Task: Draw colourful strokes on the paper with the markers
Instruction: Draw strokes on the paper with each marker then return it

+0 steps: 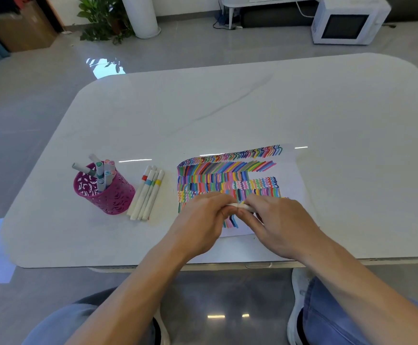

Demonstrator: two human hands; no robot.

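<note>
A white sheet of paper (293, 175) covered in rows of colourful strokes lies on the white table (227, 113). Both hands meet over its near part. My left hand (203, 217) and my right hand (275, 217) each grip one end of a white marker (240, 206) held level between them; most of the marker is hidden by the fingers. Several white markers (147, 192) with red, blue and yellow bands lie side by side left of the paper. A magenta pen cup (105, 192) holds several more markers.
The table's near edge (153, 266) runs just in front of my knees. Beyond the table, on the floor, stand a white microwave (347, 21), a potted plant (103, 18) and a cardboard box (18, 28).
</note>
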